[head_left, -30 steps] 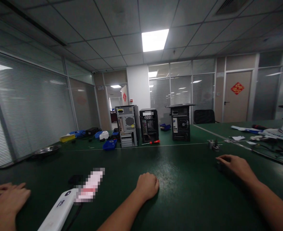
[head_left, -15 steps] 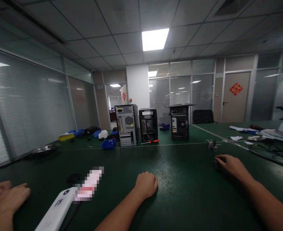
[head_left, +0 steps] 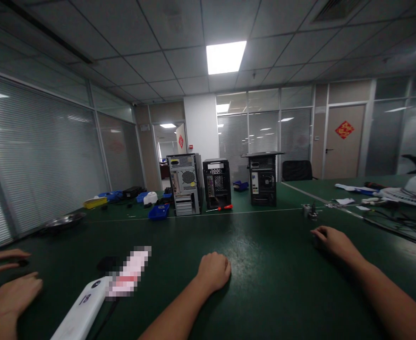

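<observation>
My left hand (head_left: 214,272) rests on the green table (head_left: 264,293) as a closed fist, knuckles up; nothing shows in it. Farther right, my right hand (head_left: 337,242) is closed in a pinch low over the table. Something small and dark is at its fingertips, too hidden to name. Just beyond that hand lie small metal parts (head_left: 311,212). To the left of my left forearm are a white device marked 18 (head_left: 83,307), with a dark cable, and a blurred-out pink and white patch.
A co-worker's hands (head_left: 14,297) are at the left edge, one with a small black piece (head_left: 22,262). Three computer cases (head_left: 184,184) stand across the table. Near them are a red screwdriver (head_left: 225,208) and a blue tray (head_left: 158,212). A metal dish (head_left: 64,220) lies left.
The co-worker's far hand has moved away from the near one, and a small black piece now shows at its fingers. My view has shifted slightly; my hands hold nearly the same pose.
</observation>
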Motion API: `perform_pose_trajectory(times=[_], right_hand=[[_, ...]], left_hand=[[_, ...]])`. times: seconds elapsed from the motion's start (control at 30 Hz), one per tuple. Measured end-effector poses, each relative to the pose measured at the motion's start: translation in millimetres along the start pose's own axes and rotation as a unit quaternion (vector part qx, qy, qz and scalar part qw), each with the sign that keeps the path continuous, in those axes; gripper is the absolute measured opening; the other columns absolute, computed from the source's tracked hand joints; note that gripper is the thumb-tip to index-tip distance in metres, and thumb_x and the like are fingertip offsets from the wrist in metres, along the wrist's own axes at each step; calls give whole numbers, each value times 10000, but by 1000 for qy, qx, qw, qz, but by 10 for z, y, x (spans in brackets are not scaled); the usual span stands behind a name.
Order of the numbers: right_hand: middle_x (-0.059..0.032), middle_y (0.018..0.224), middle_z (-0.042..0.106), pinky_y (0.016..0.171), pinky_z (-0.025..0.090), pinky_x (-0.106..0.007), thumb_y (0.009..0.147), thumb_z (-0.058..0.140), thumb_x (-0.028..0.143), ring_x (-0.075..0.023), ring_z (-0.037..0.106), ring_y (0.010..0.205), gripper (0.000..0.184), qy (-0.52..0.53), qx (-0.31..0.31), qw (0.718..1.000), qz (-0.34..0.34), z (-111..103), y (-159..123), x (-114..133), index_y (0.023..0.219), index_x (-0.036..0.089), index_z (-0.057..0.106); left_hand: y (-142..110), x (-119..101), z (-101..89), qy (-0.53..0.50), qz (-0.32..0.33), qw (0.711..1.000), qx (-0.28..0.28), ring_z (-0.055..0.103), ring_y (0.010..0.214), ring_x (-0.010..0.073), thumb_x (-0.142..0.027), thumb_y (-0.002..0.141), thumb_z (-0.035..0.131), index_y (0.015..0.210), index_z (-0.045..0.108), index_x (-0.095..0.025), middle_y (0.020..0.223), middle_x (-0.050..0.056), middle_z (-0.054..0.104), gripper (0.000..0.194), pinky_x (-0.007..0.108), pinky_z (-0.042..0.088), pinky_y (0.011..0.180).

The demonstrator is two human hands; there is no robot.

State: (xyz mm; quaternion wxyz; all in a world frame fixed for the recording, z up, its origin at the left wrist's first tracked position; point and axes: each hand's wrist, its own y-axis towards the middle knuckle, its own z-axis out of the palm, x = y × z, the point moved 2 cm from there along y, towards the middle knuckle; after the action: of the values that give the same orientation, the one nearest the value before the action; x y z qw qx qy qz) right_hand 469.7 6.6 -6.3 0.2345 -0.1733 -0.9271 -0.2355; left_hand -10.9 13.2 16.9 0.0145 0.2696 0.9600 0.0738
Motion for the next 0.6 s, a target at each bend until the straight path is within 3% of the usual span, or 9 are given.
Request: perform_pose_trajectory(times=[0.17,0.33,0.47,0.6], right_hand=[[-144,994,764,725,514,-403,780,510,646,-336,700,888,587,50,19,998,37,8,-21,-45,1055,193,761],[-145,978,767,669,496,-392,730,547,669,-342,699,858,584,68,-14,996,54,2,-62,-15,992,202,780],[-138,896,768,630,496,-379,670,612,720,-317,700,777,599,98,5,991,90,31,-105,-17,895,187,765],[-144,925,767,667,518,-403,726,575,711,-325,705,809,613,109,29,988,101,43,-80,-38,957,176,765]], left_hand=[[0,7,0,-2,-4,1000,4,710,906,266,-377,963,368,885,754,-206,926,118,754,429,352,515,808],[-4,-1,-7,-4,-9,1000,7,708,915,269,-389,965,349,895,758,-208,934,121,756,453,361,514,818],[-8,-14,-19,-5,-12,1000,9,709,918,276,-404,963,345,893,758,-204,937,126,756,464,366,516,812],[-13,-20,-29,-5,-15,1000,10,707,926,278,-403,959,350,894,758,-201,942,125,754,460,367,516,815]])
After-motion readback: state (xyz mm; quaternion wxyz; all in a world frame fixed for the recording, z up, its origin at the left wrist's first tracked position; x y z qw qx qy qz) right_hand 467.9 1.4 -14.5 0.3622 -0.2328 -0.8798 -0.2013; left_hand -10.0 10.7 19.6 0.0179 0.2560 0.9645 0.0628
